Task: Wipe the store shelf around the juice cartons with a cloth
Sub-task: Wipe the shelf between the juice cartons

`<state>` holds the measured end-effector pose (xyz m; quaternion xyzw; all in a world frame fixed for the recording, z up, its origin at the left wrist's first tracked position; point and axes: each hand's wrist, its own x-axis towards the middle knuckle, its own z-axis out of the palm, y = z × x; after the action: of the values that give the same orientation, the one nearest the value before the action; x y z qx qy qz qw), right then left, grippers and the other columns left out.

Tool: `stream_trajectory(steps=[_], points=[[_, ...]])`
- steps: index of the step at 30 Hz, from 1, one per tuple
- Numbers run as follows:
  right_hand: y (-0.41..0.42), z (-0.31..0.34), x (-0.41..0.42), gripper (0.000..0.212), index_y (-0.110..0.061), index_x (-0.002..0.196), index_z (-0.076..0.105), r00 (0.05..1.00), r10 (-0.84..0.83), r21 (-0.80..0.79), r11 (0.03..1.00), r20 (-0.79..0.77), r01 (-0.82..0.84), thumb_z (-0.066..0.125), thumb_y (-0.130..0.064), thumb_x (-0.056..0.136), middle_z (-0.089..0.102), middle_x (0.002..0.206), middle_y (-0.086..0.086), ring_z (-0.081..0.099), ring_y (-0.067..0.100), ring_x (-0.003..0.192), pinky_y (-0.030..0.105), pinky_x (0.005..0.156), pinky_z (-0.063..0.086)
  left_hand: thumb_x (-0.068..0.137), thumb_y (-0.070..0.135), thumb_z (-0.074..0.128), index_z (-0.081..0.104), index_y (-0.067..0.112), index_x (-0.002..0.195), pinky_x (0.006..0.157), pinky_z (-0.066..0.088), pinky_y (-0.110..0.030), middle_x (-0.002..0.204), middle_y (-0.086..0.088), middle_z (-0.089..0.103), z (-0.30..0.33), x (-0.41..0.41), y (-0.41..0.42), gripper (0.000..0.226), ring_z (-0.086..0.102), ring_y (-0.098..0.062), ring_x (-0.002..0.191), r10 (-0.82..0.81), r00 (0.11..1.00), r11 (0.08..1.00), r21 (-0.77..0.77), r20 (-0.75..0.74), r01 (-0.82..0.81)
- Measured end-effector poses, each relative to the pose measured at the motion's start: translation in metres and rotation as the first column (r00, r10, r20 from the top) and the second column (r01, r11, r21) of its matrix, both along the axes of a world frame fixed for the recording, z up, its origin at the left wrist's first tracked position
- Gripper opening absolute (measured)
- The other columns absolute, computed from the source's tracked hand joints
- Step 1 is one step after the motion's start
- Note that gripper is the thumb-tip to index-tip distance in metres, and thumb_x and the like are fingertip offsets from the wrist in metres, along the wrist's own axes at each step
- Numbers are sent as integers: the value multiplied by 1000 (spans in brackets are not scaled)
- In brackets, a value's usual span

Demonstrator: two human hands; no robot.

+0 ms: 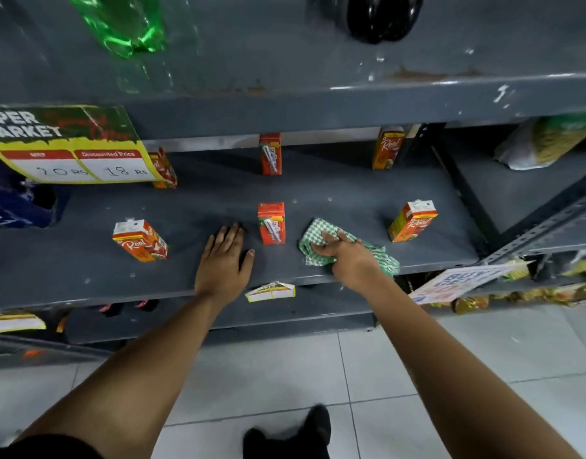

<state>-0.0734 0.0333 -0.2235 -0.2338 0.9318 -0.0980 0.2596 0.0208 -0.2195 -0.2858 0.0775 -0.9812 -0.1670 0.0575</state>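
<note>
A grey metal shelf (pixel 86 270) carries several small orange juice cartons. Three stand in the front row: a left carton (pixel 140 240), a middle carton (pixel 271 223) and a right carton (pixel 412 221). Three more stand further back, at the left (pixel 164 168), centre (pixel 270 154) and right (pixel 388 148). My right hand (pixel 344 256) presses a green-and-white checked cloth (pixel 318 235) onto the shelf just right of the middle front carton. My left hand (pixel 225 260) lies flat, palm down, fingers apart, just left of that carton, holding nothing.
A yellow price sign (pixel 69 150) hangs from the upper shelf edge at the left. Green (pixel 126 24) and dark (pixel 381 18) bottles stand on the shelf above. A packet (pixel 546 144) lies on the neighbouring shelf at right. A small tag (pixel 270 291) hangs from the front edge. Tiled floor lies below.
</note>
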Motion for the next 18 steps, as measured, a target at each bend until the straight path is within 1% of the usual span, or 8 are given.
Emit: stream_trajectory(steps=[4, 8, 10, 12, 13, 14, 16, 18], points=[[22, 9, 31, 76, -42, 137, 44, 999, -10, -66, 998, 42, 12, 43, 9, 81, 17, 157, -15, 11, 14, 147, 37, 120, 16, 99, 37, 32, 53, 0, 139, 119, 25, -47, 147, -14, 51, -6, 24, 11, 58, 42, -33, 140, -60, 993, 997, 51, -104, 66], [40, 23, 55, 72, -40, 126, 59, 996, -37, -180, 982, 84, 51, 43, 9, 76, 40, 150, -12, 35, 13, 139, 22, 114, 25, 99, 34, 37, 52, 2, 140, 121, 19, -38, 148, -11, 50, -10, 39, 20, 54, 43, -29, 139, -197, 970, 979, 30, -143, 203], [57, 28, 57, 72, -44, 118, 63, 985, -86, -235, 965, 151, 120, 40, 9, 74, 52, 141, -8, 49, 17, 129, 27, 108, 38, 100, 34, 39, 48, 5, 145, 122, 17, -37, 153, -6, 42, -11, 44, 28, 54, 39, -27, 143, -314, 938, 946, 34, -149, 322], [77, 37, 56, 70, -48, 114, 62, 980, -130, -233, 959, 154, 163, 39, 5, 75, 59, 132, -4, 61, 24, 111, 36, 93, 51, 102, 35, 39, 45, 8, 147, 121, 20, -40, 156, -2, 38, -10, 43, 43, 53, 35, -23, 145, -422, 891, 901, 31, -169, 432], [89, 41, 55, 67, -47, 115, 62, 978, -149, -221, 959, 146, 179, 40, 3, 77, 61, 128, -4, 64, 26, 104, 37, 86, 54, 103, 35, 39, 45, 9, 147, 121, 21, -41, 157, -2, 38, -8, 41, 54, 51, 33, -21, 147, -468, 866, 878, 23, -177, 479], [102, 44, 53, 62, -43, 118, 62, 974, -171, -206, 958, 145, 199, 42, 1, 80, 61, 125, -5, 64, 25, 102, 34, 82, 55, 103, 34, 40, 44, 10, 147, 121, 21, -40, 157, -1, 38, -7, 36, 66, 51, 30, -19, 148, -505, 845, 857, 11, -177, 515], [132, 49, 45, 48, -35, 120, 62, 960, -240, -170, 950, 146, 263, 50, -5, 85, 62, 120, -5, 62, 23, 104, 29, 80, 51, 103, 33, 40, 40, 10, 150, 122, 17, -39, 159, 0, 34, -2, 19, 95, 52, 24, -17, 150, -538, 827, 839, -14, -165, 543], [162, 54, 32, 38, -31, 114, 65, 934, -341, -123, 928, 104, 352, 53, -9, 85, 69, 112, 0, 64, 23, 97, 34, 81, 52, 104, 33, 38, 36, 11, 152, 123, 15, -40, 161, 1, 30, 5, -5, 123, 53, 20, -18, 151, -523, 839, 850, -15, -152, 527]])
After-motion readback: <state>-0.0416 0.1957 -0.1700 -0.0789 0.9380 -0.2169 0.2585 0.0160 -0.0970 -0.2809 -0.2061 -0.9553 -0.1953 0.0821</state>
